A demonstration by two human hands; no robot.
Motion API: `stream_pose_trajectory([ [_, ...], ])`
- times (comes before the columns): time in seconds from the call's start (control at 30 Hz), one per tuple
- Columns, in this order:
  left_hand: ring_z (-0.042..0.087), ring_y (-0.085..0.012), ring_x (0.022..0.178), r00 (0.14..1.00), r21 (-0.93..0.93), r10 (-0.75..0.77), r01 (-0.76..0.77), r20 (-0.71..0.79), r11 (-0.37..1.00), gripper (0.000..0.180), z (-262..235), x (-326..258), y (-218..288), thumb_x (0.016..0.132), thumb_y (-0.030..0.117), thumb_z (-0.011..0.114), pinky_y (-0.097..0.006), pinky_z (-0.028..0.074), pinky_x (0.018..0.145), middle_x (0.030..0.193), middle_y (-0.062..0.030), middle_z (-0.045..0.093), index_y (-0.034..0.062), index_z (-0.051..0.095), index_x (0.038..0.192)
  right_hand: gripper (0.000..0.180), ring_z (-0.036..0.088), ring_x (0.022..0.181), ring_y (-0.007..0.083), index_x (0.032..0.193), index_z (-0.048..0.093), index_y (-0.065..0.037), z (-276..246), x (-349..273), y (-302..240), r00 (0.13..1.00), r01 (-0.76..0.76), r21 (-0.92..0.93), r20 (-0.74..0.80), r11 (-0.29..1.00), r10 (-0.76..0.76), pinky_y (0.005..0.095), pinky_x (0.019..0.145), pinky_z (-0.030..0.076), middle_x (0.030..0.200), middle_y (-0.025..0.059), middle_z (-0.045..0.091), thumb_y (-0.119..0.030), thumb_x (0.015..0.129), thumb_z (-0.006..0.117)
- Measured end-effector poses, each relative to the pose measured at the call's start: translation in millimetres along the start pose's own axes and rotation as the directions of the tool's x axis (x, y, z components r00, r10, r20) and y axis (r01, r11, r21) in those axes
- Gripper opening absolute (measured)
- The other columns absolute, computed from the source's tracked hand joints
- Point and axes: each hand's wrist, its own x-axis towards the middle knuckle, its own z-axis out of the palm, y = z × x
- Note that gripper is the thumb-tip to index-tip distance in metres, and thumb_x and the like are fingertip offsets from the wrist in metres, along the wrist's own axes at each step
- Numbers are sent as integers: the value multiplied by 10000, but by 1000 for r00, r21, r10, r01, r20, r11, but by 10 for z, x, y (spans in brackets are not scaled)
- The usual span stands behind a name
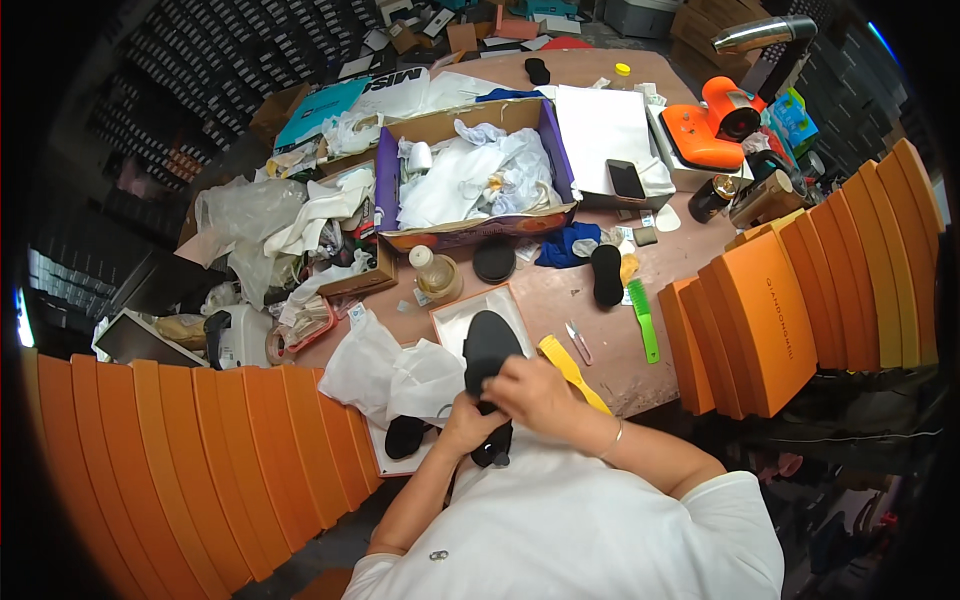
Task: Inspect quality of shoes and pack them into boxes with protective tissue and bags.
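Both hands, left hand and right hand, closed around black shoe at surface's near edge; light, stiffish, best held mid-body

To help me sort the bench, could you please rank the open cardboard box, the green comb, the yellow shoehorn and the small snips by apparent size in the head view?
1. Open cardboard box, by far the largest.
2. Yellow shoehorn and green comb: similar length, too close to rank.
3. Small snips, the smallest.
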Motion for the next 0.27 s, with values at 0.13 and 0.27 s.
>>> stream_pose_trajectory([
  [0.13, 578, -111, 809, 993, -13, -60, 61, 99, 998, 389, 80, -5, 78, 728, 119, 778, -278, 497, 733, 890, -44, 641, -13, 599, 1047, 83, 587, 694, 311, 811, 643, -75, 193, 172, 666, 918, -260, 67, -292, 963, 268, 413, 596, 473, 763, 100, 558, -156, 814, 663],
  [0.27, 638, -307, 820, 986, 359, 149, -164, 71, 919, 394, 28, 172, 322, 805, 227, 736, -335, 508, 785, 992, -111, 677, 25, 599, 1114, 516, 580, 1073, 349, 1241, 586, -106, 71, -141, 1470, 830, -555, -236, -91, 798, 550, 501, 922, 421, 1251, 191, 541, -294, 781, 721],
])
